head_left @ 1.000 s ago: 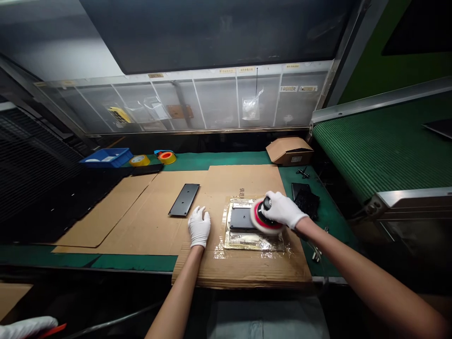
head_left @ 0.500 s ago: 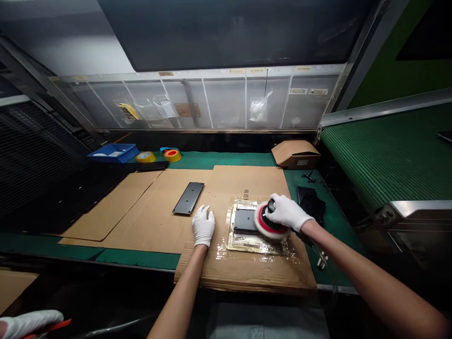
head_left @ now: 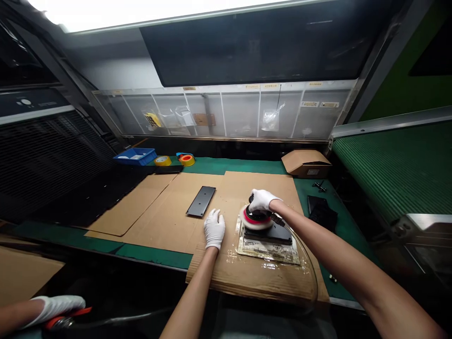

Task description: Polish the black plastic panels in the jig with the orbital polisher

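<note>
My right hand [head_left: 263,200], in a white glove, is closed on a round polisher [head_left: 257,217] with a red band and a pale pad. The pad rests on the left part of a dark flat panel [head_left: 282,234], hiding that end. Beneath the panel is a taped holder [head_left: 250,247] on stacked cardboard [head_left: 254,282]. A hose [head_left: 305,249] trails from the polisher under my right forearm. My left hand [head_left: 214,229], also gloved, lies on the cardboard with fingers stretched out, holding nothing. Just beyond it lies a second dark panel [head_left: 201,201].
At lower left, another person's gloved hand [head_left: 58,308] grips a red-handled tool [head_left: 67,318]. A blue bin [head_left: 136,157] and tape rolls [head_left: 186,160] stand at the back left. A cardboard box [head_left: 306,163] is at the back right, beside a green conveyor [head_left: 399,155].
The polisher in my right hand has moved from the panel's right part to its left part, uncovering the right end. The camera view has shifted; my left hand stays on the cardboard.
</note>
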### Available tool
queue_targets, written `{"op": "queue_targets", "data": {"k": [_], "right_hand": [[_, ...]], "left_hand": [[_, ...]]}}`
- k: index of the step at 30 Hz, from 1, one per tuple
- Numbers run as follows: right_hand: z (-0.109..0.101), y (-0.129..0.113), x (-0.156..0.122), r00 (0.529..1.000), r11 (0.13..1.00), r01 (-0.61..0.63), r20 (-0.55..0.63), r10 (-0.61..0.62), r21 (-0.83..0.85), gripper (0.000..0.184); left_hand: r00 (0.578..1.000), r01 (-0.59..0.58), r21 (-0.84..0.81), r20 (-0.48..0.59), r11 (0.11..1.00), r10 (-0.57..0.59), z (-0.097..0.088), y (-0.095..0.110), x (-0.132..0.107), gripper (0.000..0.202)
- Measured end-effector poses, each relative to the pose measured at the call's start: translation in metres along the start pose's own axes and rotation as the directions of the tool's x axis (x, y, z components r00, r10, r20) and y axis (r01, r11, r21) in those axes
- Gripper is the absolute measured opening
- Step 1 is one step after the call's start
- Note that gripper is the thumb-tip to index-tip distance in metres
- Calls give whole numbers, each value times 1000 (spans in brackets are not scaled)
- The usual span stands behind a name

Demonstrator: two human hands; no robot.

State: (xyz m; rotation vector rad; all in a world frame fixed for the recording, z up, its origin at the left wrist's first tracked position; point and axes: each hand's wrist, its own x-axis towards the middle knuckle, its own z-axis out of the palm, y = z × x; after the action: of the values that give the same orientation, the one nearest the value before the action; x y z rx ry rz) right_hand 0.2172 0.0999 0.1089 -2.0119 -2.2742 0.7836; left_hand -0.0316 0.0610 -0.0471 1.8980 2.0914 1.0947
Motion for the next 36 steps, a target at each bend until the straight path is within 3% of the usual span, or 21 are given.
{"op": "queue_targets", "data": {"k": [6,9,12,19,22,27,29,31,36], "right_hand": [[-14,63,-25,987,987,-160,-25,159,-13,61],[-19,79,-33,978,979,-206,-26,205,-10,59],[-18,68,-27,984,984,-176,-25,176,0,59],[-7,1,1,999,997,-42,9,42,59,62],[-7,5,-1,999,997,-51,9,51,58,63],[-13,48,-18,988,988,-152,-2,152,21,62],[-14,54,-21,986,985,-169,-5,170,9,59],[-12,47,-18,988,988,-155,-11,155,5,57],[0,-1,2,998,999,-52,-20,52,11,62]], "left_hand": [[1000,-7,-17,2,1000,7,3,1,2,35],[1000,-9,-27,-8,1000,9,5,0,3,35],[1000,-5,-38,-10,999,4,5,-1,3,34],[1000,-5,-13,-14,1000,5,2,-2,4,36],[1000,-3,-14,-17,1000,3,2,-3,4,36],[1000,0,-38,-26,999,-1,6,-2,4,35],[1000,-2,-39,-27,999,1,6,-2,3,35],[1000,-10,-34,-24,999,9,5,-1,3,34],[1000,-15,-13,-17,1000,14,1,-1,2,34]]}}
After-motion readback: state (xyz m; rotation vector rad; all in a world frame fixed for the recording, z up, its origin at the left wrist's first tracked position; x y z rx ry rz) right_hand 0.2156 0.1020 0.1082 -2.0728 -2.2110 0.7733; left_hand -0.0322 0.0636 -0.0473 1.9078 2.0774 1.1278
